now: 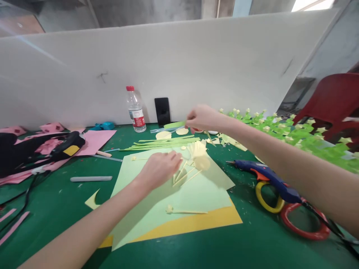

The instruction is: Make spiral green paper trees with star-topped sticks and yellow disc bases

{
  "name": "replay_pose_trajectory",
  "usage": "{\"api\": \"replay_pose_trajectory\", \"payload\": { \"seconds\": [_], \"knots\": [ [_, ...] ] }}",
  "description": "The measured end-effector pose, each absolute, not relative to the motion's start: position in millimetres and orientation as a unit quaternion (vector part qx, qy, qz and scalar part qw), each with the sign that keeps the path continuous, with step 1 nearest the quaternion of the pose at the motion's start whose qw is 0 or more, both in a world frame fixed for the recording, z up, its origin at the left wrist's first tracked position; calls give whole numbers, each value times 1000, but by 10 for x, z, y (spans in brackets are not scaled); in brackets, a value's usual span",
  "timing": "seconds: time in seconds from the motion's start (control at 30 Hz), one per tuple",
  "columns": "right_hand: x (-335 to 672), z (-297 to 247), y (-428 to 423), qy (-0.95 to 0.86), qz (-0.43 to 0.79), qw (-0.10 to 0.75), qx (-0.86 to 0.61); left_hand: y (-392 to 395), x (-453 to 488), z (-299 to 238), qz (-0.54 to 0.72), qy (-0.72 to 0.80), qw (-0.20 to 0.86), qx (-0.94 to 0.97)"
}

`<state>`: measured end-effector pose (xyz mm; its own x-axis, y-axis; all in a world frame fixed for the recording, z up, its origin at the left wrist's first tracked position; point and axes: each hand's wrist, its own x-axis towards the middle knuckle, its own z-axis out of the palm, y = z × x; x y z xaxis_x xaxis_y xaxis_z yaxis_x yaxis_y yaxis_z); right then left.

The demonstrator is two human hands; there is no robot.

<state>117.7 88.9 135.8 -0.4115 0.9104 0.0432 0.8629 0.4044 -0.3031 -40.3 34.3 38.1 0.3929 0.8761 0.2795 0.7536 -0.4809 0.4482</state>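
My left hand (164, 168) is over the pale green paper sheet (157, 190) with its fingers curled together. What it may hold is hidden. Just right of its fingertips lie thin pale yellow paper sticks (185, 177) and a cluster of pale yellow paper pieces (199, 155). Farther back, my right hand (203, 117) is pinched closed beside a green paper piece (175, 125); I cannot make out what is between its fingers. A paper stick with a small rolled head (169, 210) rests near the sheet's front edge, above a yellow-orange sheet (193, 226).
Green paper strips (165, 143) and pale discs (163, 135) lie behind the sheet. A water bottle (137, 112) and phone (162, 112) stand by the white board (168, 67). To the right are a glue gun (269, 179), scissors (304, 228) and green paper plants (294, 136); a glue stick (91, 179) lies left.
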Motion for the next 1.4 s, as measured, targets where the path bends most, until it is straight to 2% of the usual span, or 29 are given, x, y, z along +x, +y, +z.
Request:
{"api": "replay_pose_trajectory", "payload": {
  "seconds": [0.13,0.2,0.27,0.5,0.63,0.87,0.97,1.07,1.17,1.27,1.4],
  "knots": [
    [1557,1341,280,-828,217,120,-503,364,-424,562,339,480,288,756],
    [1725,1214,44,-788,356,150,-479,334,-393,634,370,446,378,722],
    [1863,1066,-125,-754,421,163,-477,293,-348,672,401,418,443,685],
    [2110,830,-320,-716,547,93,-424,102,-140,622,445,393,535,601],
    [1999,760,-270,-688,599,118,-393,-75,2,572,405,378,555,621],
    [1747,589,-214,-690,594,179,-373,-248,50,478,342,372,393,768],
    [1763,616,-218,-735,530,207,-369,-225,24,444,337,361,245,835],
    [1841,692,-207,-800,378,242,-399,-183,5,462,363,326,76,870],
    [1908,740,-186,-831,268,237,-425,-166,-6,522,399,304,-44,864],
    [1904,716,-182,-842,253,209,-429,-175,-21,569,414,272,-147,856],
    [1837,632,-191,-840,268,229,-413,-177,-46,551,374,206,-274,862]
  ]
}}
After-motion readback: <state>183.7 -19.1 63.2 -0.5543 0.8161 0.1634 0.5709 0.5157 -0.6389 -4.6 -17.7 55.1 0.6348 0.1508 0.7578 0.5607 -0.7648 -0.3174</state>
